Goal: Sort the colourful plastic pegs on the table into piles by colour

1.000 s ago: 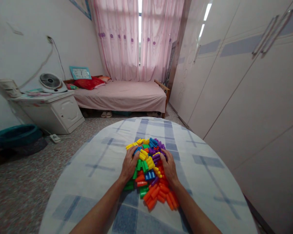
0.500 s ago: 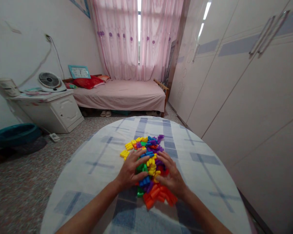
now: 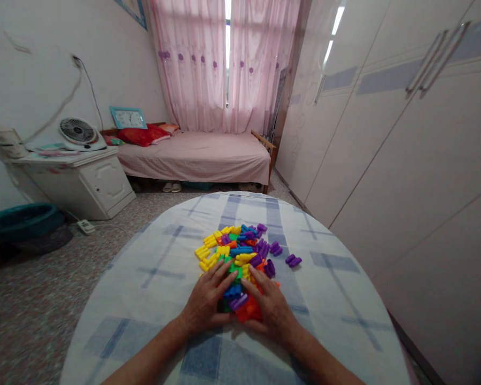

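A heap of small plastic building blocks in yellow, green, blue, purple, orange and red lies on the cloth-covered table. Against its near left side rests my left hand (image 3: pixel 208 297), fingers spread over some green blocks (image 3: pixel 236 272) and blue blocks (image 3: pixel 232 291). My right hand (image 3: pixel 270 302) lies on the near right side, fingers apart, touching orange blocks (image 3: pixel 249 310). Neither hand grips a block. Yellow blocks (image 3: pixel 208 260) show at the heap's left, and purple blocks (image 3: pixel 262 247) at its far right. One purple piece (image 3: pixel 293 261) lies apart to the right. My palms hide part of the heap.
The oval table (image 3: pixel 144 310) has a blue-and-white checked cloth. Beyond it stands a bed (image 3: pixel 200 158) with a pink sheet. A white cabinet (image 3: pixel 108 184) bearing a fan (image 3: pixel 78 131) and a teal basin (image 3: pixel 22 219) are at left; a tall wardrobe (image 3: pixel 404 176) lines the right.
Both hands have drawn back toward me, from the heap's middle to its near edge. The orange blocks at the front are pushed in closer, and purple pieces now show separately at the right.
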Motion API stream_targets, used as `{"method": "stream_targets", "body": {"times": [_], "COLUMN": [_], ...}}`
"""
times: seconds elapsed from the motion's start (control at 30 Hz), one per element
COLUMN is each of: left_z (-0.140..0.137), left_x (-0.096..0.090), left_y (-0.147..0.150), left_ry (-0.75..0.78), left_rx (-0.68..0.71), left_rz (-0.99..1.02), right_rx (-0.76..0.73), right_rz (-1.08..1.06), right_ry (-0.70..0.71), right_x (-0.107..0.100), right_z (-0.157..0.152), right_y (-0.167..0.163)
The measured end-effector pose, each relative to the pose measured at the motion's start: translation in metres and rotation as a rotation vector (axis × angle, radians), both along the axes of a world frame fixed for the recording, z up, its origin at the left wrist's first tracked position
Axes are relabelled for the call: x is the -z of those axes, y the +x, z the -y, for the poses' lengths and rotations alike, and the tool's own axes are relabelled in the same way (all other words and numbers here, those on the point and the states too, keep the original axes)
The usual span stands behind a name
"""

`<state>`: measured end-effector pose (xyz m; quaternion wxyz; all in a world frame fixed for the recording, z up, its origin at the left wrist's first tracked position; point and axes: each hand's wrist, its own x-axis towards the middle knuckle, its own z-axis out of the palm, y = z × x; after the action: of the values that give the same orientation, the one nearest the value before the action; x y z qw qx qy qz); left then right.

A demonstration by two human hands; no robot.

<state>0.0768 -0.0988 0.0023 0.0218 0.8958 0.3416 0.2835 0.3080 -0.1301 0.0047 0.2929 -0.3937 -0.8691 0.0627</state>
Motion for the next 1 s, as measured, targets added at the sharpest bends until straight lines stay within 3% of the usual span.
{"method": "stream_targets", "body": {"times": [0.23,0.37,0.5,0.63,0.77,0.87,1.0], "left_z": [-0.035,-0.062,-0.081,-0.105,-0.133,-0.144,-0.142], "left_x": [-0.032,-0.055,-0.066,-0.054,-0.024,-0.008,-0.005], "left_y": [0.025,0.04,0.03,-0.002,-0.028,-0.03,-0.018], "left_ry": [-0.135,-0.186,-0.201,-0.204,-0.355,-0.458,-0.553], "left_rx": [-0.199,-0.312,-0.38,-0.42,-0.422,-0.367,-0.287], "left_rz": [0.227,0.215,0.165,0.232,0.302,0.369,0.422], "right_rx": [0.214,0.384,0.347,0.336,0.428,0.444,0.323], "right_rz": [-0.276,-0.216,-0.114,-0.184,-0.266,-0.3,-0.304], "right_ry": [-0.095,-0.153,-0.174,-0.183,-0.266,-0.39,-0.415], "right_x": [-0.036,-0.059,-0.069,-0.057,-0.03,-0.014,-0.007], "right_z": [-0.05,-0.08,-0.099,-0.128,-0.168,-0.191,-0.197], "right_y": [-0.022,-0.03,-0.009,0.033,0.062,0.061,0.035]}}
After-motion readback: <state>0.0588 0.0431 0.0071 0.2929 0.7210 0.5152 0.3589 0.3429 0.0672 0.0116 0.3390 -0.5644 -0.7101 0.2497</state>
